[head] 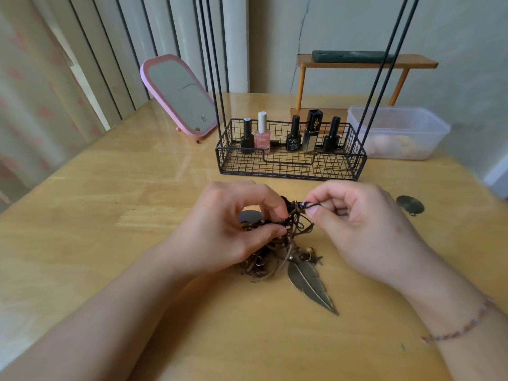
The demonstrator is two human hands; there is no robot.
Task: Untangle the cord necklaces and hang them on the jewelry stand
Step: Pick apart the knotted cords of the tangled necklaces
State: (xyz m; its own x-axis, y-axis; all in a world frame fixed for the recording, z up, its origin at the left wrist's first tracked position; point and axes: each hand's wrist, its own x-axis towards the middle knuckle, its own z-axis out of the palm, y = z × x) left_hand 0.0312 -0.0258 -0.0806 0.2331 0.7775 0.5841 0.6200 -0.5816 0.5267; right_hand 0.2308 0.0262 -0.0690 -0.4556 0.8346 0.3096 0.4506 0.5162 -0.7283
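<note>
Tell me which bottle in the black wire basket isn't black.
The pink nail polish bottle with the white cap, second from left. The three round bottles beside it are black with black caps; the tall square one is black and gold.

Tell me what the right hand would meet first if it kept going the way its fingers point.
The right hand, pinching a dark cord, points toward the left hand. It would probably meet the tangle of cord necklaces first, then the left hand's fingers.

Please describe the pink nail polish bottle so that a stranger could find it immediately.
Look at the black wire basket at the foot of the jewelry stand. Five bottles stand along its back. The pink nail polish bottle is second from the left, the only one with a white cap.
</note>
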